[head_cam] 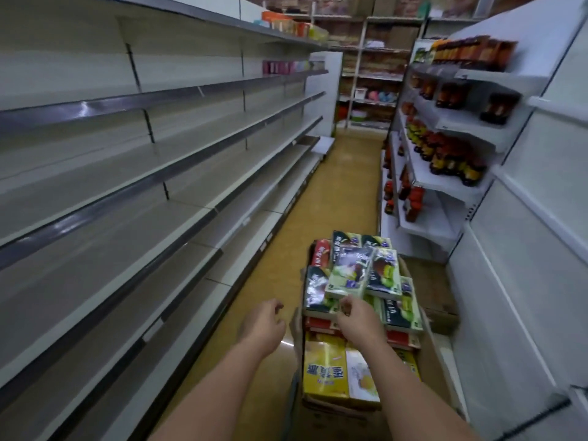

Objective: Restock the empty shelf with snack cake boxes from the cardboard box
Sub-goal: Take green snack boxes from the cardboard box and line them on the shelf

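A: Where the cardboard box (432,354) sits on the aisle floor, low and right of centre, the snack cake boxes (380,272) are heaped above its rim: green-and-dark ones on top, red ones under them, yellow ones (324,374) nearest the camera.

B: And the hands?

A: The right hand (356,316) is at the near edge of the topmost green box (348,275), fingers curled at its edge. Whether it truly grips the box or only touches it I cannot tell (the frame is blurred there).

B: The left one?

A: The left hand (264,326) hangs just left of the carton, over the floor, fingers loosely curled and holding nothing. It is near the pile but apart from it.

B: What about the shelf?

A: The empty shelf (133,198) runs along the whole left side in several grey tiers, bare up close. At its far end the upper tiers carry a few packages (286,23), orange and pink.

B: And opposite?

A: White shelving (461,128) on the right holds rows of dark bottles (451,154) with red and yellow labels. The yellowish floor (343,173) runs between, toward a back rack (369,78) of mixed goods.
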